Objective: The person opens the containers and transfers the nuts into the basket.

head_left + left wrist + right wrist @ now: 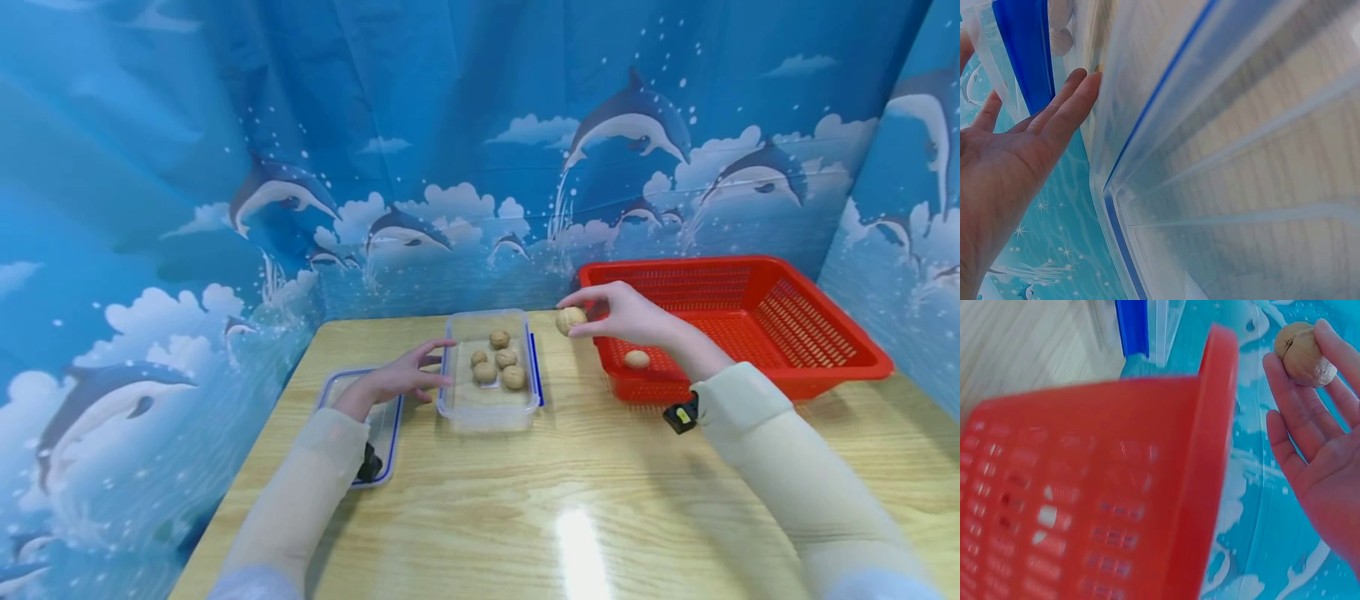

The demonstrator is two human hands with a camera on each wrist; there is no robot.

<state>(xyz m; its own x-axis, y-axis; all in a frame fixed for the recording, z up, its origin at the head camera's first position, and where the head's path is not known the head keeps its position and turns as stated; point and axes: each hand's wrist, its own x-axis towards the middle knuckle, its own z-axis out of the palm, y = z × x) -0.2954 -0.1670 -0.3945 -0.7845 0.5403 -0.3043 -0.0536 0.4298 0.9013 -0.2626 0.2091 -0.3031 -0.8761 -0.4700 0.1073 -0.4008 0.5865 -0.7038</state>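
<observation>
Between the thumb and fingertips of my right hand [626, 315] a walnut [571, 321] is pinched, held up beside the left rim of the red basket [825, 377]. The right wrist view shows the same walnut [1305, 355] at the fingertips, outside the basket wall. My left hand [405, 372] is at the left side of a clear plastic container [487, 417], its fingers spread and fingertips right at the rim. Several walnuts [506, 358] lie inside that container. Another walnut [637, 359] sits in the basket near its front left corner.
A clear lid with a blue seal [388, 454] lies on the wooden table [480, 517] under my left forearm. Along the container's right side runs a blue latch [537, 371]. A dolphin-print curtain [450, 125] rises behind the table.
</observation>
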